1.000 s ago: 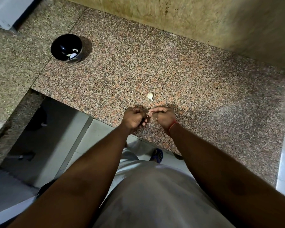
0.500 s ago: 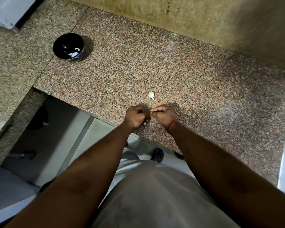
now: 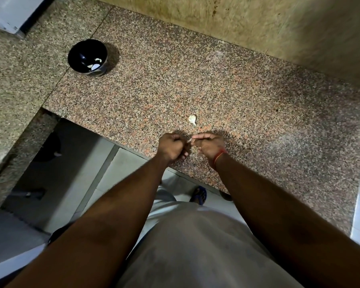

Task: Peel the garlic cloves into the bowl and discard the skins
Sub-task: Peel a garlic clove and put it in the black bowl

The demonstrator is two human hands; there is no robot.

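Speckled pink-brown-and-black granite worktop (image 3: 227, 84), glossy black bowl (image 3: 79, 53) with pale cream garlic cloves (image 3: 95, 64) inside, off-white garlic clove (image 3: 192, 119) on the stone, red thread wristband (image 3: 219, 155) — yellowish mottled wall (image 3: 247, 21), blue sandal (image 3: 200, 194).

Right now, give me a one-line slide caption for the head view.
Both hands, left hand and right hand, work a garlic piece; a loose clove lies ahead, black bowl far left.
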